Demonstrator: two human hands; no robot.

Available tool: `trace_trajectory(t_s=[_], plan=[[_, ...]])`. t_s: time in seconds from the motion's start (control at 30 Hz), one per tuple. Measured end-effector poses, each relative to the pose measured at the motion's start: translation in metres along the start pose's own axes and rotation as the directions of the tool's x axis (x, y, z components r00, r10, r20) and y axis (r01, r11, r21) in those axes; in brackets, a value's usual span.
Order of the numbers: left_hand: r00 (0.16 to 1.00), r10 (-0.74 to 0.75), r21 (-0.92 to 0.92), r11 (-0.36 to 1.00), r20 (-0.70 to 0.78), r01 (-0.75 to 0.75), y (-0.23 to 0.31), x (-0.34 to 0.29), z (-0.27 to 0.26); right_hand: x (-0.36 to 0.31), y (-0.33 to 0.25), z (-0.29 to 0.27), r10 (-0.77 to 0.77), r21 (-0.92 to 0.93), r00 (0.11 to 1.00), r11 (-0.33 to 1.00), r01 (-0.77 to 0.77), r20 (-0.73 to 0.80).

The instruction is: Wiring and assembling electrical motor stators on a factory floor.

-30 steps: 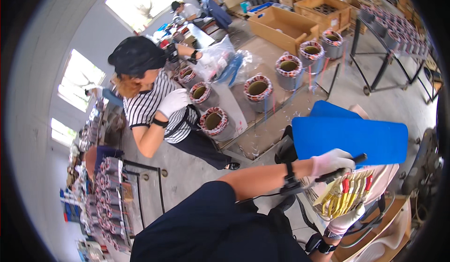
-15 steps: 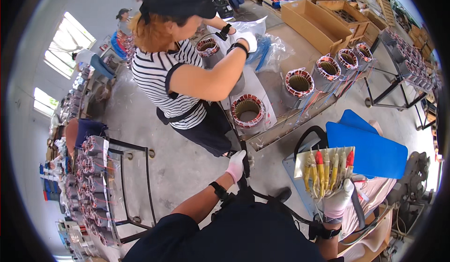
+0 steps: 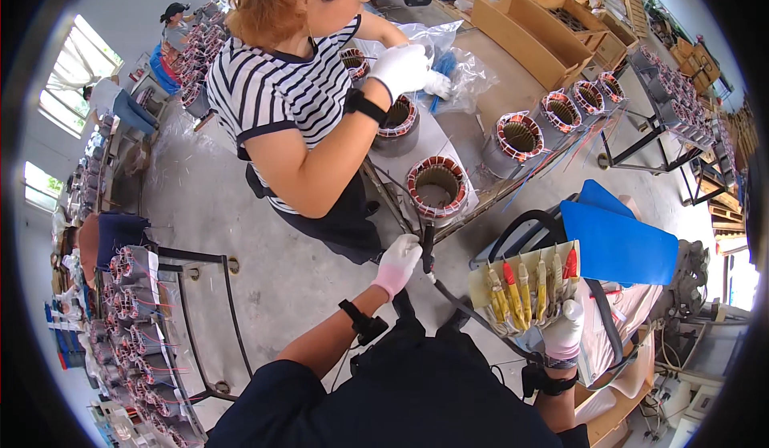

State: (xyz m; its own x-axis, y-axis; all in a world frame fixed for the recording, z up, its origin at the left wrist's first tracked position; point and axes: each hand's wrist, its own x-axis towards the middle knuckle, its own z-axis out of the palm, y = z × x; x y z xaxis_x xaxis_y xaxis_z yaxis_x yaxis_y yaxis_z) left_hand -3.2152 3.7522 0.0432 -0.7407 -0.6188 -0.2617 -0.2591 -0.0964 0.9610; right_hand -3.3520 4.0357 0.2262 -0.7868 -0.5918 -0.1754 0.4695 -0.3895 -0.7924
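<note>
My left hand [image 3: 398, 264], in a white and pink glove, is closed at the black cable [image 3: 428, 249] in front of the table; its fingertips are partly hidden. Just beyond stands a motor stator [image 3: 436, 187] with copper windings laced in white, at the table's corner. My right hand [image 3: 564, 329], also gloved, grips the lower edge of a pale board [image 3: 479, 281] bearing a row of yellow and red clips [image 3: 517, 292]. A co-worker in a striped top leans over the table, both gloved hands [image 3: 404, 71] at clear plastic bags [image 3: 473, 79], beside another stator [image 3: 398, 117].
Several more stators [image 3: 519, 137] line the table's right edge, their coloured leads hanging over. A cardboard box [image 3: 529, 43] lies behind them. Blue panels [image 3: 617, 240] lean beyond the clip board. At left stands a black-framed rack [image 3: 188, 256] loaded with stators; another rack [image 3: 665, 127] is far right.
My view has shifted nearer the table. My left hand and the cable have come up closer to the corner stator. The clip board has tilted, still in my right hand. The co-worker's hands have moved.
</note>
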Motion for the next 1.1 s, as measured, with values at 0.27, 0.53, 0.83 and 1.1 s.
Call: trace_trajectory(t_s=[0.27, 0.53, 0.83, 1.1], plan=[[0.820, 0.173, -0.178, 0.980, 0.546, -0.088, 0.106, -0.029, 0.032, 0.009, 0.011, -0.003, 0.060, 0.145, 0.998, 0.987, -0.063, 0.020], [0.969, 0.063, 0.119, 0.992, -0.239, -0.035, 0.029, 0.047, 0.019, 0.010, 0.021, -0.026, 0.113, 0.019, 0.991, 0.994, -0.112, -0.066], [0.938, -0.074, -0.171, 0.985, -0.339, 0.016, 0.031, 0.058, 0.029, 0.007, 0.021, -0.033, 0.121, -0.035, 0.991, 0.992, -0.123, -0.054], [0.951, 0.187, -0.006, 0.981, -0.244, -0.194, 0.145, -0.010, 0.012, 0.003, 0.019, -0.050, 0.151, 0.010, 0.988, 0.989, -0.150, -0.044]])
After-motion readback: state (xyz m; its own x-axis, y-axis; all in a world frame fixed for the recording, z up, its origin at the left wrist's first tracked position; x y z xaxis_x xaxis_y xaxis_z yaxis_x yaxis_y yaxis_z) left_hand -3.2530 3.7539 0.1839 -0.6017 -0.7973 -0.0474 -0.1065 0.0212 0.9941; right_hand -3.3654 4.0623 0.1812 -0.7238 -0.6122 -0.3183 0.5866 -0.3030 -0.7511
